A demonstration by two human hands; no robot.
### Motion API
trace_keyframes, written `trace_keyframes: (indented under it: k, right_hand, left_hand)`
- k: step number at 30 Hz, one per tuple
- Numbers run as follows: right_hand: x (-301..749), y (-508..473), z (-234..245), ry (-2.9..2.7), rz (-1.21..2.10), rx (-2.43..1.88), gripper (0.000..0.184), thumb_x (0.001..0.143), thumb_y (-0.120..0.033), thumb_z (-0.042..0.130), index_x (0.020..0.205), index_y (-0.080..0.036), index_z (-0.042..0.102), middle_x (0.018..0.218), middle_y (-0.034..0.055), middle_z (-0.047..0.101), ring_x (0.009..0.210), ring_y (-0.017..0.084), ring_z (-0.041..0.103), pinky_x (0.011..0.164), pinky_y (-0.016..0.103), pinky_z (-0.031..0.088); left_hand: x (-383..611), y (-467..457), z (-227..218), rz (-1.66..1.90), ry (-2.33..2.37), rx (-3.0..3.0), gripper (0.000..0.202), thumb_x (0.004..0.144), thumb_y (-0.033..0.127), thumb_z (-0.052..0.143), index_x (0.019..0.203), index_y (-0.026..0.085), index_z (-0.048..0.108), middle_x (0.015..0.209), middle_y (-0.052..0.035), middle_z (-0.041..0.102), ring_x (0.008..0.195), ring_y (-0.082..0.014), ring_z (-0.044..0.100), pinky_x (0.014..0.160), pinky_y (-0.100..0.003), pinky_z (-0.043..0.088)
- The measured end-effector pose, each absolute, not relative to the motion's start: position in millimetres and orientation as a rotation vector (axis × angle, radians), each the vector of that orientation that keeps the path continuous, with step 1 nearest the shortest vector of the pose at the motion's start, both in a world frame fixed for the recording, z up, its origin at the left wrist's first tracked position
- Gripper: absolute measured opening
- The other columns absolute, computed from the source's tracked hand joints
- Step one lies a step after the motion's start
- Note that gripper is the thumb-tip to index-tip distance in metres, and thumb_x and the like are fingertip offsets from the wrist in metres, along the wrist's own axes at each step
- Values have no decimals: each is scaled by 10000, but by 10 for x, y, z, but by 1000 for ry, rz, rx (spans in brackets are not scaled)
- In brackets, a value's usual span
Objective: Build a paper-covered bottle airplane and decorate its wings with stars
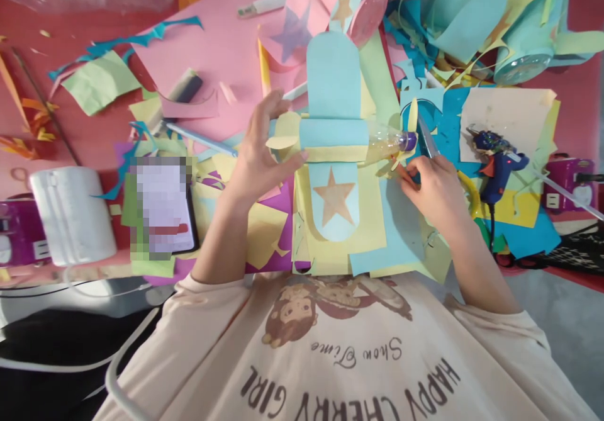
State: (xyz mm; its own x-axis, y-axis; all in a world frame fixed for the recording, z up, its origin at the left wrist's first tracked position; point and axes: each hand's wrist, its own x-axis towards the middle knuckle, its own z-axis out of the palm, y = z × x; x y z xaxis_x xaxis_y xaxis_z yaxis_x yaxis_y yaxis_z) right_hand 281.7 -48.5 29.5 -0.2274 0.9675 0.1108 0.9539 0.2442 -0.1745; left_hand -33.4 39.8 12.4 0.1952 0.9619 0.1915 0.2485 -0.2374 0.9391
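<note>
A toy airplane made from a plastic bottle and paper lies across the paper sheets in front of me. Its light-blue wing crosses the bottle, with a brown star on the near end. On the right, a purple cap carries a yellow paper propeller. My left hand curves round the tail end, its thumb against the bottle's near side. Beside the propeller's lower blade, my right hand has its fingers curled in a pinch; what lies between them is unclear.
A blue glue gun rests on paper at right, near scissors lying beside my right hand. At left are a phone and a white zipped pouch. Paper scraps, pens and a covered bottle crowd the back.
</note>
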Motion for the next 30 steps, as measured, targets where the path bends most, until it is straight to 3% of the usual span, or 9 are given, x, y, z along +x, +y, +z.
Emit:
trace_keyframes:
  k: [4, 9, 11, 13, 16, 21, 24, 27, 30]
  right_hand:
    - [2800, -503, 275, -2325, 85, -1760, 164, 860, -182, 545, 836, -261, 403, 728, 51, 605, 809, 301, 590, 732, 446, 490]
    - [2915, -547, 369, -2153, 298, -1648, 191, 847, -272, 604, 861, -283, 414, 783, 33, 611, 756, 252, 612, 673, 416, 526]
    - [2991, -551, 389, -1961, 396, -1635, 202, 847, -315, 618, 912, -281, 431, 840, 31, 614, 742, 227, 635, 676, 408, 544]
    - [3057, -527, 403, -1778, 451, -1581, 194, 871, -335, 598, 996, -288, 457, 922, 43, 617, 785, 223, 663, 704, 410, 555]
    - [3092, -441, 440, -1654, 411, -1489, 146, 922, -342, 535, 1067, -343, 552, 1045, 74, 639, 904, 256, 681, 770, 436, 539]
    - [2992, -228, 472, -1503, 633, -1415, 219, 953, -355, 423, 995, -400, 634, 958, 52, 687, 962, 285, 681, 766, 462, 529]
    - [2902, -119, 451, -1447, 840, -1310, 193, 856, -371, 583, 1049, -378, 572, 878, 23, 657, 920, 250, 678, 775, 450, 550]
    - [2793, -63, 476, -1502, 715, -1330, 146, 850, -384, 622, 951, -337, 527, 771, -12, 603, 762, 194, 644, 807, 421, 554]
    - [2685, -27, 525, -1781, 566, -1355, 92, 942, -348, 504, 951, -274, 559, 947, 38, 672, 954, 223, 662, 949, 472, 511]
  left_hand:
    - [-548, 502, -10, 1081, 1098, 1878, 877, 597, 380, 895, 1344, 283, 445, 1401, -64, 509, 1313, -283, 490, 1140, -555, 393]
    - [-676, 372, 126, 1226, 1191, 1825, 955, 547, 514, 894, 1358, 284, 445, 1473, -58, 430, 1409, -289, 366, 1203, -509, 291]
    - [-625, 213, 247, 1339, 1293, 1807, 725, 729, 534, 752, 1357, 299, 476, 1404, -63, 497, 1266, -270, 508, 1075, -499, 416]
    - [-536, 38, 340, 1537, 1432, 1771, 456, 808, 440, 680, 1216, 254, 599, 1145, -65, 617, 965, -202, 620, 845, -391, 518]
    - [-402, -191, 392, 1519, 1571, 1753, 164, 856, 291, 596, 970, 211, 682, 843, -15, 638, 719, -132, 597, 646, -286, 490]
    - [-298, -407, 327, 1447, 1562, 1589, 151, 815, 307, 549, 899, 234, 651, 717, 9, 636, 573, -139, 598, 499, -290, 461]
    - [-283, -463, 273, 1593, 1510, 1361, 180, 787, 368, 567, 904, 233, 592, 711, 12, 622, 549, -163, 626, 484, -324, 508]
    - [-254, -524, 229, 1658, 1433, 1347, 108, 813, 331, 575, 802, 226, 598, 653, 11, 624, 536, -166, 624, 482, -321, 504]
    - [-194, -606, 199, 1696, 1316, 1593, 181, 879, 274, 547, 731, 218, 636, 595, 18, 629, 510, -135, 609, 475, -275, 467]
